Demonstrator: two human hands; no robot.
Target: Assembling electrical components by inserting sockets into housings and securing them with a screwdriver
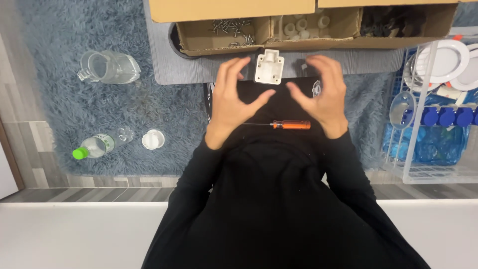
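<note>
A small white plastic housing (269,67) lies on the grey board (169,60) just in front of the cardboard box. My left hand (234,97) hovers to its left with fingers spread and curled, holding nothing. My right hand (322,92) mirrors it on the other side, also empty, fingers apart. A screwdriver with an orange handle (290,124) rests across my black-clothed lap between my wrists, its thin shaft pointing left. A tiny white piece (303,66) lies on the board near my right fingertips.
An open cardboard box (264,42) holds screws (231,27), white round parts (301,27) and dark parts (391,22). On the blue-grey rug: a clear jug (107,67), a bottle with a green cap (92,148), a white cap (153,139). A wire rack (433,124) holds white round fittings and blue pieces at right.
</note>
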